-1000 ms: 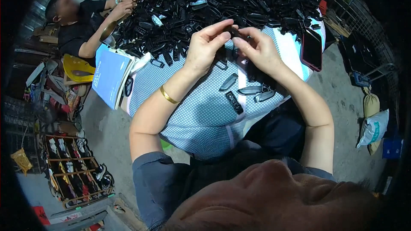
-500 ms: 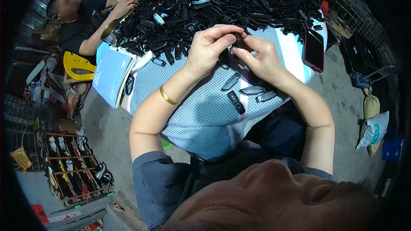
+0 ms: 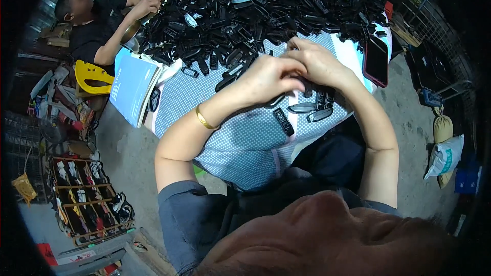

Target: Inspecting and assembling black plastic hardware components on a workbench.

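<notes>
My left hand [image 3: 271,78] and my right hand [image 3: 319,64] meet above the patterned cloth, their fingers curled and overlapping. What lies between the fingers is hidden. Just below them, small black plastic pieces [image 3: 324,98] rest on the cloth, partly covered by the hands. Nearer to me are a rectangular black piece [image 3: 283,121] and a long oval black piece [image 3: 303,108]. Another oval loop-shaped piece [image 3: 320,115] lies beside these. Beyond my hands spreads a large heap of similar black plastic pieces [image 3: 245,18]. A gold bangle [image 3: 203,117] circles my left wrist.
A phone [image 3: 376,61] lies at the table's right side, and a blue book [image 3: 134,88] at its left edge. Across at the left, another person [image 3: 97,30] sits with both hands at the heap, near a metal bowl [image 3: 132,36] and a yellow stool [image 3: 93,77].
My left hand has shifted right and slightly down, so its fingers now overlap my right hand. The dark piece earlier seen pinched between them is out of sight. Pieces beside both wrists have come into view.
</notes>
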Demonstrator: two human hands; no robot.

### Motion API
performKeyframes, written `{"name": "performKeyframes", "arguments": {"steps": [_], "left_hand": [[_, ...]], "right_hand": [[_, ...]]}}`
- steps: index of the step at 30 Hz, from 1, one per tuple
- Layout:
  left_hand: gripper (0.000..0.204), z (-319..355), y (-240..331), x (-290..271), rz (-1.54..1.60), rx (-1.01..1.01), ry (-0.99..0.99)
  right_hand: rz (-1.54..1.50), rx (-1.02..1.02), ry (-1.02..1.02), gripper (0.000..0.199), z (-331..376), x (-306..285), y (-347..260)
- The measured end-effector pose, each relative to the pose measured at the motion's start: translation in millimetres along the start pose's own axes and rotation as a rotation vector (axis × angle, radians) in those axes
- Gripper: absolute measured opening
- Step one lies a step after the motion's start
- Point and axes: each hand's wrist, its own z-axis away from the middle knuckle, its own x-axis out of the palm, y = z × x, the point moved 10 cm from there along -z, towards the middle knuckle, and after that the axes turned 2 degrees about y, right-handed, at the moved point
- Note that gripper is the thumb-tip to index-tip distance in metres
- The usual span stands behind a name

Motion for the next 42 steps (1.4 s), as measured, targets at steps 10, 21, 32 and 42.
{"name": "performKeyframes", "arguments": {"steps": [10,21,32,42], "left_hand": [[0.02,-27.4,-32.3,-36.7,-0.751,0.249,0.397],[0.017,-19.1,-44.0,-73.2,-0.058,0.024,0.557],[0.037,-13.9,-62.5,-26.9,0.993,-0.21,0.32],[0.034,-9.4,-65.0,-33.0,0.882,-0.131,0.423]], "right_hand": [[0.03,0.153,-0.178,0.032,11.3,9.3,10.7],[0.03,0.075,0.083,0.029,7.9,-17.1,9.7],[-0.953,0.444,0.412,0.023,12.3,-24.7,42.4],[-0.712,0.509,0.438,0.017,17.8,-24.7,33.7]]}}
